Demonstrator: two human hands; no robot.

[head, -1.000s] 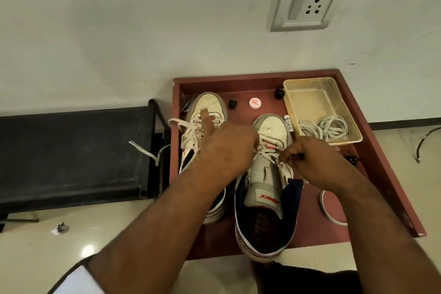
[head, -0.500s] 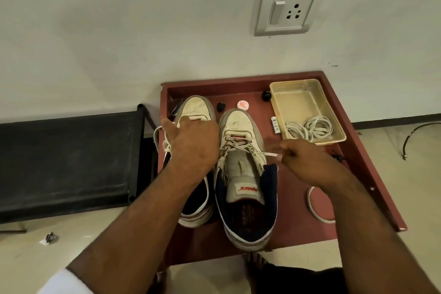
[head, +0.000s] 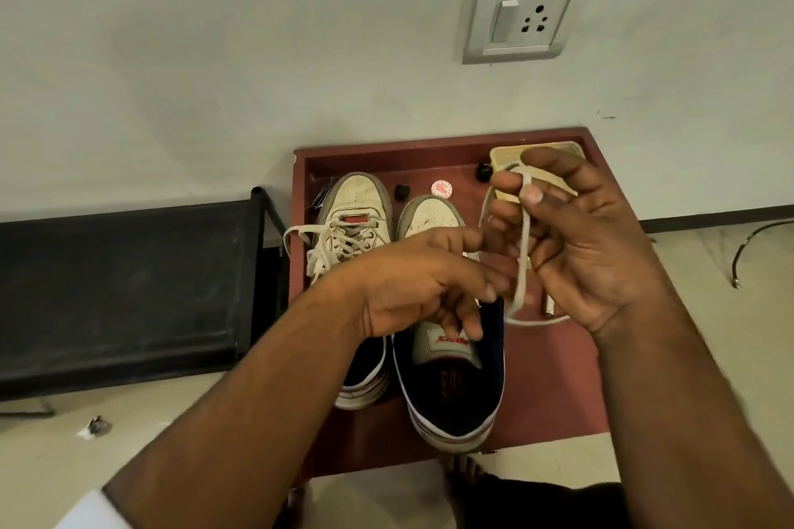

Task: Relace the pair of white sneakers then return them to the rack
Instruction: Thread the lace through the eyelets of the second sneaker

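Since 0.5 s ago our right hand (head: 588, 245) has risen off the right sneaker (head: 447, 314) and turned palm toward us, and it now pinches a lace (head: 522, 266) pulled up into a tall loop in front of the beige tray (head: 498, 157). Our left hand (head: 421, 283) has left the left sneaker (head: 356, 223) and hovers over the right one, fingers loosely spread near the lace.

Single head-worn view, looking steeply down, close above the sneakers (head: 412, 314), facing the wall (head: 215, 56)

Two white sneakers (head: 399, 292) are standing side by side, toes away, beneath the fingers; a white lace (head: 522, 266) is hanging from the raised fingertips.
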